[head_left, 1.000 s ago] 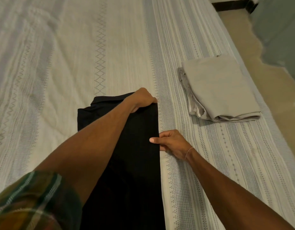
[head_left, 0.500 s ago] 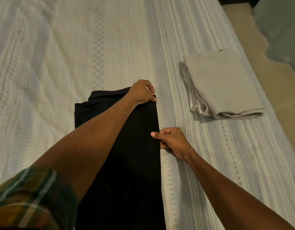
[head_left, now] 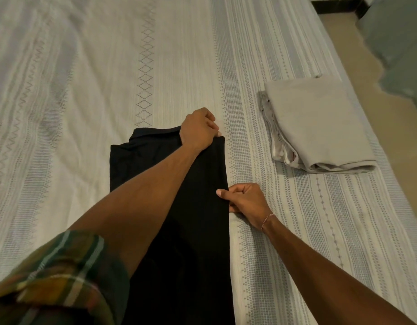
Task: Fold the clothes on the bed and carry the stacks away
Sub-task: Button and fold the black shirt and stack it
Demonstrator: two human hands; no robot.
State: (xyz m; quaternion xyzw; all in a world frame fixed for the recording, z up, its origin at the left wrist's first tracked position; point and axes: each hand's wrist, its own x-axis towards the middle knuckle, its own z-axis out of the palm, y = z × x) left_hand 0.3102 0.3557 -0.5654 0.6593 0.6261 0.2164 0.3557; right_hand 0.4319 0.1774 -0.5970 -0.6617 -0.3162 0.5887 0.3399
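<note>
A black shirt (head_left: 141, 160) lies flat on the bed (head_left: 109, 78), its collar at the far end and one side folded lengthwise over the middle. My left hand (head_left: 198, 130) grips the far right corner of that folded panel near the collar. My right hand (head_left: 245, 200) pinches the panel's right edge about halfway down, thumb on top of the cloth. A folded beige stack (head_left: 317, 123) rests on the bed to the right, apart from both hands.
The bed's right edge (head_left: 357, 90) runs close past the beige stack, with tan floor (head_left: 367, 55) beyond it. A grey-green piece of furniture (head_left: 400, 36) stands at the top right. The striped bedspread stretches far to the left.
My left hand has slid slightly away along the fold toward the collar. My right hand has kept its pinch on the edge. The shirt lies where it was.
</note>
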